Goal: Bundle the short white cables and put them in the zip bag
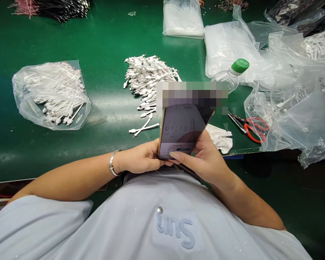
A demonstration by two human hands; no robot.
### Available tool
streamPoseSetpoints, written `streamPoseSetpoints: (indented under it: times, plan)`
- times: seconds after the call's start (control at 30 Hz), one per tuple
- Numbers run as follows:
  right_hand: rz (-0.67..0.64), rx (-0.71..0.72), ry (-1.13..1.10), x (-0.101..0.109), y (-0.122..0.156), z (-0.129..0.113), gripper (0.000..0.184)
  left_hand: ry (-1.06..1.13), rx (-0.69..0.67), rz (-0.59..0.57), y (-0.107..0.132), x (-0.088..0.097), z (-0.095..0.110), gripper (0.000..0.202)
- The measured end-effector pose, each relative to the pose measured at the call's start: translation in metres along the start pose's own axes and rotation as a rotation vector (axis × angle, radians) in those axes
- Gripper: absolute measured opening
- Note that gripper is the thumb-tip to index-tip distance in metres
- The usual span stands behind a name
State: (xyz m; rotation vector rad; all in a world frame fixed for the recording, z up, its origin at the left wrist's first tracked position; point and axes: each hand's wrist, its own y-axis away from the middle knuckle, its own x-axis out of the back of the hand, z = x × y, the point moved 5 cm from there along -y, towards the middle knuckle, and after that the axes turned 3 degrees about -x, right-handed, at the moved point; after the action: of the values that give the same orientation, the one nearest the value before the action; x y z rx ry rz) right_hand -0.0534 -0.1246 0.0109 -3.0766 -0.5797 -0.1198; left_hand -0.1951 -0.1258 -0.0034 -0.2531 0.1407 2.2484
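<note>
A phone (pixel 182 130) is held upright close to my chest, its lit screen facing me. My left hand (pixel 142 157) wraps round its lower left edge, a silver bracelet on the wrist. My right hand (pixel 204 159) cups the phone's right side, with the thumb lying across the bottom of the screen. Behind the phone on the green table (pixel 105 43) lies a loose heap of short white cables (pixel 148 77). A few single cables (pixel 144 127) lie just left of the phone.
A clear bag of white cables (pixel 52 94) sits at the left. Red-handled scissors (pixel 250 127), a white cloth (pixel 220 137), a green-capped bottle (pixel 231 74) and several crumpled plastic bags (pixel 289 97) crowd the right. A white packet (pixel 182 18) and dark cable bundles (pixel 59 8) lie at the back.
</note>
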Motion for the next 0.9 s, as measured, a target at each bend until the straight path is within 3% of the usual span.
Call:
streamPoseSetpoints:
  times: [0.23, 0.4, 0.53, 0.9]
  plan:
    - [-0.05, -0.037, -0.067, 0.003, -0.003, 0.002, 0.065, 0.221, 0.092, 0.003, 0.001, -0.003, -0.007, 0.032]
    - [-0.157, -0.067, -0.178, 0.003, -0.007, -0.001, 0.055, 0.377, 0.134, -0.032, 0.001, -0.003, -0.012, 0.043]
    - [-0.137, -0.037, -0.208, 0.004, -0.009, 0.001, 0.047, 0.361, 0.127, -0.023, 0.0, -0.001, -0.013, 0.046]
    - [-0.161, -0.055, -0.176, 0.004, -0.008, 0.003, 0.055, 0.347, 0.153, -0.025, 0.001, 0.0, -0.016, 0.047]
